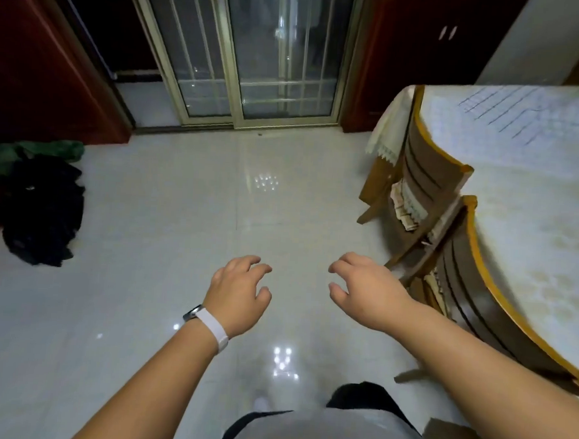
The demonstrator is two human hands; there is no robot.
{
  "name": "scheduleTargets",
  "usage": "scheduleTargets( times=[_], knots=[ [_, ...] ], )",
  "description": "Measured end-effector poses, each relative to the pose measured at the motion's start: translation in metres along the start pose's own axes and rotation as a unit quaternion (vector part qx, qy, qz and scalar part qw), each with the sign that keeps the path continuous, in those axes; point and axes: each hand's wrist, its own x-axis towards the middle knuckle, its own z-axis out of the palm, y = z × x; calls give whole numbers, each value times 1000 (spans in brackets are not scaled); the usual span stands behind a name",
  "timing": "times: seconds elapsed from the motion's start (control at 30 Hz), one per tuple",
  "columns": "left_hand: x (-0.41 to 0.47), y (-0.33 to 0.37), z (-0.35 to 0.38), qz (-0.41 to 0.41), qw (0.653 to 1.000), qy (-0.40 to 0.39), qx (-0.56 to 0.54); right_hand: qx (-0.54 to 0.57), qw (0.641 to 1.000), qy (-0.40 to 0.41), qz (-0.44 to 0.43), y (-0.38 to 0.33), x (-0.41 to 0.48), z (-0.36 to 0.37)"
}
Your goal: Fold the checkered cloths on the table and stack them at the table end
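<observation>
Both hands hang empty over the floor point(181, 213), the left hand point(235, 297) and right hand point(366, 290) with fingers loosely curled. The checkered cloth point(508, 111) lies on the table point(532, 232), far right and ahead; the right hand is nearer.

No legible text, label, brand, number or sign anywhere in view. Watch point(193, 312) face turned away, unreadable. Checkered cloth point(508, 113) on worktop point(533, 212): grid lines only, no lettering.
</observation>
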Motion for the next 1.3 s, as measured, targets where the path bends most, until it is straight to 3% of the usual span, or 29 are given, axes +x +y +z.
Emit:
scheduleTargets(
  times=[0.37,0.63,0.77,0.97,1.3],
  knots=[
    [167,17,-6,96,994,-49,27,71,991,26,106,75,86,-28],
    [314,65,-11,80,992,-76,61,140,984,63,87,177,194,-59],
    [381,97,-25,77,993,-56,63,135,981,105,96,231,243,-74],
    [458,128,-52,106,991,-14,78,113,983,75,120,276,302,-123],
    [575,115,-66,134,990,-6,50,104,984,60,132,310,400,-157]
  ],
)
